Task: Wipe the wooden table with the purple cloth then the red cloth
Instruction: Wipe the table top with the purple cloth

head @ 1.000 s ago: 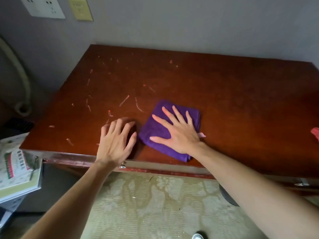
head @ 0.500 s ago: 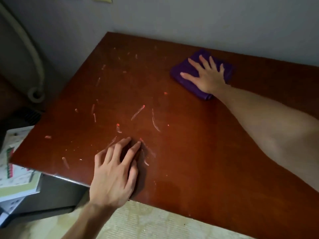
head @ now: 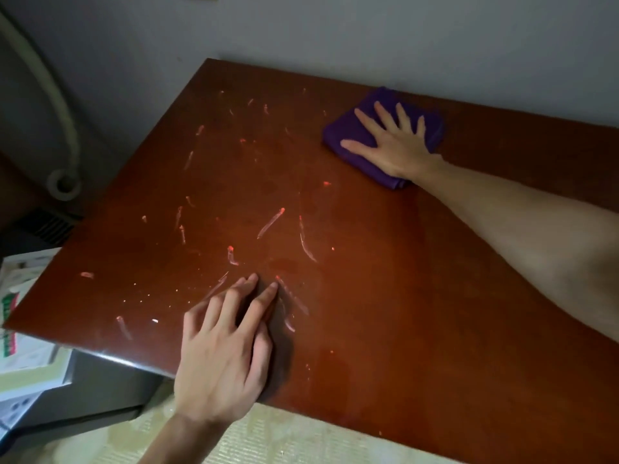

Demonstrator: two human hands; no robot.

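Right hand (head: pixel 397 145) is spread flat, palm down, on the folded purple cloth (head: pixel 348 135), four fingers fanned toward the wall and the thumb stretched out to the left. Nothing is curled round the fabric; it is a straight-fingered press, pinning the cloth to the glossy reddish-brown wooden table (head: pixel 418 296). The cloth sits at the far edge of the tabletop, right up near the grey wall (head: pixel 368 35), right of centre, with its folded corner peeking out beneath the wrist. The bare forearm runs back across the table toward the right side of the view.

Left hand (head: pixel 224 349) is down at the near edge, holding nothing. Its fingers are loosely bent, tips touching the wood, heel of the hand hanging just over the table's front lip.

Count: two hands, one purple cloth, one table. The red cloth is not in this view.

Between the two hands the wood is littered with pale and pinkish-red smears and streaks (head: pixel 269 224), many of them, too scattered to count exactly, thickest over the left half of the top.

Off the table to the left, a pale curved hose (head: pixel 63 105) runs down the wall and curls at its end, and a stack of printed paper and booklets (head: pixel 23 333) sits lower down beside the table's left corner. Beige patterned flooring (head: pixel 284 440) shows below the front edge.
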